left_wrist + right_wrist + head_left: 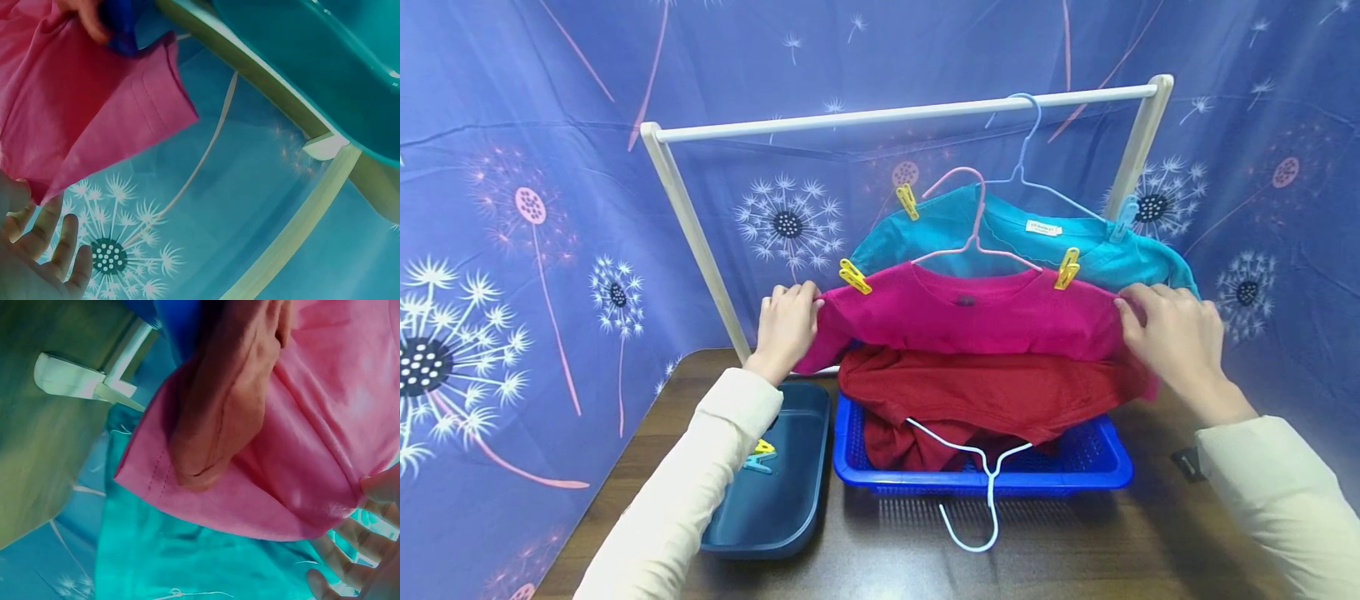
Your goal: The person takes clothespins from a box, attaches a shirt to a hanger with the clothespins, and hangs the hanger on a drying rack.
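A magenta T-shirt is on a pink hanger, with a yellow clothespin near one shoulder and another yellow clothespin near the other. My left hand pinches the shirt at the top of its left sleeve; the left wrist view shows thumb and fingertips on the cloth, the other fingers spread. At the opposite sleeve my right hand pinches the fabric between thumb and fingers. Below it, a red garment lies over the blue basket, with a white hanger on top.
A wooden drying rack stands behind. From its bar a teal shirt hangs on a blue hanger, with a yellow and a light-blue clothespin on it. At left, a dark tray holds clothespins. A small black object lies at right.
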The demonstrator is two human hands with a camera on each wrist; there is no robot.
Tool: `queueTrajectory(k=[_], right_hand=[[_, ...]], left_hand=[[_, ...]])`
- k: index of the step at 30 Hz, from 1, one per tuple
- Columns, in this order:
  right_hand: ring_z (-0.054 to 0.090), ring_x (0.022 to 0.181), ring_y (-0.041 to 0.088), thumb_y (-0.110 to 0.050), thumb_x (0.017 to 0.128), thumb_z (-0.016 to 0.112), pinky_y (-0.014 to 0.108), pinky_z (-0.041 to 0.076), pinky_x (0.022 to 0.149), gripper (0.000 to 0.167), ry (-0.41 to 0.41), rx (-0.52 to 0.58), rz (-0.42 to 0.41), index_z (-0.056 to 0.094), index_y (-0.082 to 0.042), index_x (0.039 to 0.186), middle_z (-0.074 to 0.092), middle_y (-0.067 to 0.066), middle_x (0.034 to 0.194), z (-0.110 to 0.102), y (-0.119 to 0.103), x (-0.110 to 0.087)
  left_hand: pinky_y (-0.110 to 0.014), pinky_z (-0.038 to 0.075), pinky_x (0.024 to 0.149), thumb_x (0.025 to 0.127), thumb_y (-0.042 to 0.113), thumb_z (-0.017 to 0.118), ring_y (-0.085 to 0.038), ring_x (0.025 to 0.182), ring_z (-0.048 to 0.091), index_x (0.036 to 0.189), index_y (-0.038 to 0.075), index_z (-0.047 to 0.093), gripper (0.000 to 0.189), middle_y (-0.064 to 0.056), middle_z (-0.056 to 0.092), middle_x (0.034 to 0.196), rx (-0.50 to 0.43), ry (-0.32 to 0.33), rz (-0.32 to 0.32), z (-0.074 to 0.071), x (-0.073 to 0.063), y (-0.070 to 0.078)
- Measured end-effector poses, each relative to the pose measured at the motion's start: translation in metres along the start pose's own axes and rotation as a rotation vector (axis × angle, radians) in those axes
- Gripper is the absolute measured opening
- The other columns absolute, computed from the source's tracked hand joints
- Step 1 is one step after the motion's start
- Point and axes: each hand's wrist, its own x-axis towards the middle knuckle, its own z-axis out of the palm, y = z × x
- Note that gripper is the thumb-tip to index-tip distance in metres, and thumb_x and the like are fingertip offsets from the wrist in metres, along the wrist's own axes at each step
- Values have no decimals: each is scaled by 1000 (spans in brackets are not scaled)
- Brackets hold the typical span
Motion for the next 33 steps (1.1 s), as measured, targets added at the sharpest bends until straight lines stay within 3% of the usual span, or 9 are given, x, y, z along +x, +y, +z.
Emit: queueTrajectory(k=[11,33], right_hand=[[53,73,45,-20,85,56,52,31,51,16,-17,-14,14,63,-6,87,63,21,81,-8,-3,22],[51,70,46,-20,87,50,54,31,55,23,-19,-27,50,64,-3,93,59,23,74,-26,-13,67]], left_hand=[[-46,39,75,93,23,50,-33,93,53,94,9,56,15,-11,66,94,5,-26,-47,-14,24,2],[-46,37,79,93,25,50,-35,96,52,99,11,58,17,-11,67,103,5,-17,-151,-44,62,6]])
